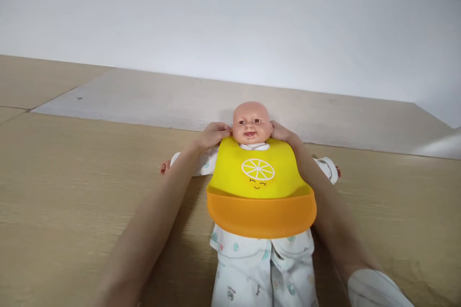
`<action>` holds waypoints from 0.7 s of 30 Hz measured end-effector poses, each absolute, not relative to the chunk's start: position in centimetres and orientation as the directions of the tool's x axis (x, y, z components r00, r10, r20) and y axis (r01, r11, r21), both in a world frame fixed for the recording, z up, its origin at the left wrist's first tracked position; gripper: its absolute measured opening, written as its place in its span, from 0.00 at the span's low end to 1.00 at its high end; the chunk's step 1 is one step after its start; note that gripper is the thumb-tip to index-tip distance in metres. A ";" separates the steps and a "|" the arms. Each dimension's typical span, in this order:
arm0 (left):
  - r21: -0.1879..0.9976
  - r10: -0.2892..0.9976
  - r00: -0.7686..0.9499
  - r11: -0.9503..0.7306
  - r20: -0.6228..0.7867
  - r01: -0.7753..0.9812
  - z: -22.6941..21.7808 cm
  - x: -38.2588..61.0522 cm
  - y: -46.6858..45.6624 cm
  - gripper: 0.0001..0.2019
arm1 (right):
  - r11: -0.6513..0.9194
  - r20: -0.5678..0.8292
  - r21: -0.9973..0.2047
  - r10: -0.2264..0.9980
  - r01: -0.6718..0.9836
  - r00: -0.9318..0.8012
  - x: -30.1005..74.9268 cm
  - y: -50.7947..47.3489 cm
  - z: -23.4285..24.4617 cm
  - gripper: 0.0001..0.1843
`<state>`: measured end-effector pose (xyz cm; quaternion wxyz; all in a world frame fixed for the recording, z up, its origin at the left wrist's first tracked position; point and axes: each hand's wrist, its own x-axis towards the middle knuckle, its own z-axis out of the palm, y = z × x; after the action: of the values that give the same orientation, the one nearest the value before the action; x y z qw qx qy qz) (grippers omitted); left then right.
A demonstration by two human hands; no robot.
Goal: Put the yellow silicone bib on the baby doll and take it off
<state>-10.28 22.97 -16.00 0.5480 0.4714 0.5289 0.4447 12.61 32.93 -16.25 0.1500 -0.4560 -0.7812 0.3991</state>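
A bald baby doll [251,114] lies on its back, its arms spread to both sides, in white printed clothes [241,268]. Over its chest lies a yellow bib [230,168] with a white citrus slice, a smiling face and an orange catch pocket [261,213]. My left hand [215,135] is closed beside the doll's neck, its fingertips pinching the bib's upper corner. On the other side, my right hand [281,131] reaches behind the doll's head at the bib's other upper corner. The head and neck hide its fingers.
The doll lies on a wood-look floor [90,177]. A greyish strip of flooring [151,98] runs behind its head, along the foot of a white wall [230,19]. Both forearms flank the doll, over its outstretched sleeves.
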 end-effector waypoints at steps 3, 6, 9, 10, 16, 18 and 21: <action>0.990 0.990 -0.008 0.138 -0.138 -0.002 -16.3 -9.7 23.0 0.11 | 0.236 -0.159 -0.765 0.832 0.599 -0.531 12.8 33.1 -16.3 0.20; 0.993 0.993 -0.018 0.118 -0.119 -0.023 -16.5 -9.4 23.1 0.14 | 0.274 -0.145 -0.732 0.832 0.624 -0.536 13.2 32.9 -15.5 0.19; 0.995 0.995 -0.005 0.102 -0.102 -0.021 -16.4 -9.1 23.0 0.17 | 0.340 -0.097 -0.687 0.833 0.642 -0.545 13.6 32.6 -14.3 0.14; 0.995 0.995 -0.005 0.102 -0.102 -0.021 -16.3 -9.1 22.9 0.17 | 0.346 -0.094 -0.682 0.832 0.644 -0.547 13.7 32.6 -13.9 0.13; 0.995 0.996 -0.060 0.071 -0.067 0.069 -16.9 -9.3 23.4 0.18 | 0.379 -0.051 -0.667 0.836 0.642 -0.546 13.4 32.7 -13.7 0.13; 0.989 0.995 -0.088 0.052 -0.041 0.136 -17.2 -9.5 23.7 0.17 | 0.378 -0.034 -0.660 0.848 0.649 -0.529 13.2 32.7 -14.1 0.14; 0.977 0.992 -0.123 0.027 0.000 0.213 -17.5 -9.7 24.0 0.18 | 0.359 -0.027 -0.651 0.870 0.669 -0.493 12.8 32.9 -15.0 0.13</action>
<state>-9.70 23.95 -17.53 0.4150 0.5161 0.5841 0.4694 12.76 32.87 -15.01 0.1639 -0.4761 -0.8078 0.3063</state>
